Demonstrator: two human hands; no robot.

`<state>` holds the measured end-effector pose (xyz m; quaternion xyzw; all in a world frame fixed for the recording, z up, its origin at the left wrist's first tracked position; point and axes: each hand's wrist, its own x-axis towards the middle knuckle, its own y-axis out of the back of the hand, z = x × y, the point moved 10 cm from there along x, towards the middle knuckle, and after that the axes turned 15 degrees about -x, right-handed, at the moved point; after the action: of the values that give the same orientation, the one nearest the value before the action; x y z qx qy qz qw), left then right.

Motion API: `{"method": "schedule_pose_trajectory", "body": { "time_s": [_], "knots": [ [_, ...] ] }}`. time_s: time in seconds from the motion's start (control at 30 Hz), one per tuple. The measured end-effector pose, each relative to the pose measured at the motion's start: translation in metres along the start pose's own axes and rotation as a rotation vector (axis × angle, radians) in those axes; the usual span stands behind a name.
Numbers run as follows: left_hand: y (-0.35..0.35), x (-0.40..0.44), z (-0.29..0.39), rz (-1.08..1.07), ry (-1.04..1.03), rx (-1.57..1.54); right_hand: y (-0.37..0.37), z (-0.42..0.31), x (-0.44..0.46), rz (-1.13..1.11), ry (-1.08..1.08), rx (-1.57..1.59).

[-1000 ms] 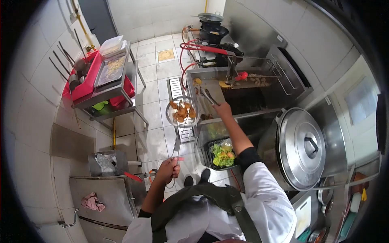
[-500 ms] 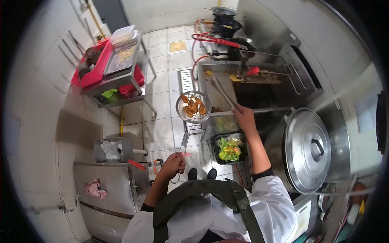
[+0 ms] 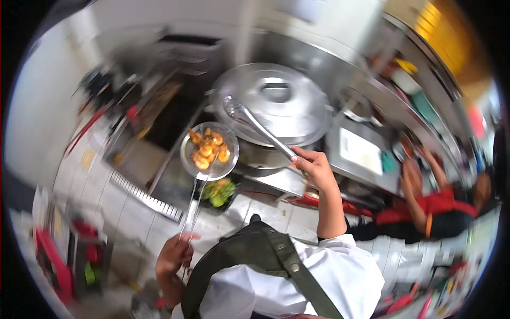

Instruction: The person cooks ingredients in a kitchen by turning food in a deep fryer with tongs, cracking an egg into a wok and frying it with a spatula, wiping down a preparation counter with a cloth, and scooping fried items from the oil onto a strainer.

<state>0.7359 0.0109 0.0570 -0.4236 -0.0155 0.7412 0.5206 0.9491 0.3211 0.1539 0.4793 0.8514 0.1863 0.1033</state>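
Note:
My left hand (image 3: 174, 254) is closed round the handle of a wire strainer (image 3: 190, 212). Several browned pieces of food (image 3: 208, 150), which look like shrimp, lie in its round basket. My right hand (image 3: 314, 166) grips the end of metal tongs (image 3: 260, 127). The tongs' far end is over the lid of a large pot (image 3: 311, 114), to the right of the strainer. Below the basket, a black tray holds green salad leaves (image 3: 219, 192), partly hidden by the strainer.
A fryer (image 3: 151, 127) stands at the left, with pans (image 3: 100, 87) beyond it. A white cutting board (image 3: 361, 151) lies on the right counter (image 3: 340, 133). A co-worker in red and black (image 3: 425, 210) is at the right, arms over that counter. A pink bin (image 3: 53, 266) stands lower left.
The view has swung to the right, away from the fryer. The strainer and tongs have moved along with my hands, and the co-worker has come into view. Both hands keep their hold.

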Motion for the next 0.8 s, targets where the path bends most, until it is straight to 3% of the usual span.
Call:
{"method": "schedule_pose_trajectory", "body": {
  "time_s": [0.13,0.2,0.23,0.37,0.57,0.6,0.77,0.8],
  "knots": [
    [-0.089,0.026,0.015,-0.314,0.138,0.126,0.12,0.033,-0.075,0.238,-0.208,0.178],
    [-0.145,0.046,0.02,-0.423,0.176,0.266,0.171,0.058,-0.112,0.395,-0.211,0.194],
    [-0.178,0.064,0.024,-0.505,0.101,0.338,0.194,0.073,-0.127,0.475,-0.215,0.216],
    [-0.304,0.164,-0.001,-0.676,0.248,0.35,0.281,0.127,-0.172,0.715,-0.255,0.227],
    [-0.517,0.373,-0.06,-0.763,0.311,0.185,0.402,0.237,-0.203,0.919,-0.429,0.144],
    [-0.544,0.403,-0.068,-0.663,0.317,0.122,0.419,0.258,-0.203,0.935,-0.436,0.131],
    [-0.629,0.556,-0.099,-0.518,0.267,0.061,0.463,0.351,-0.147,0.888,-0.503,0.32],
    [-0.638,0.577,-0.099,-0.478,0.254,0.044,0.472,0.357,-0.123,0.868,-0.513,0.24]
  ]
}}
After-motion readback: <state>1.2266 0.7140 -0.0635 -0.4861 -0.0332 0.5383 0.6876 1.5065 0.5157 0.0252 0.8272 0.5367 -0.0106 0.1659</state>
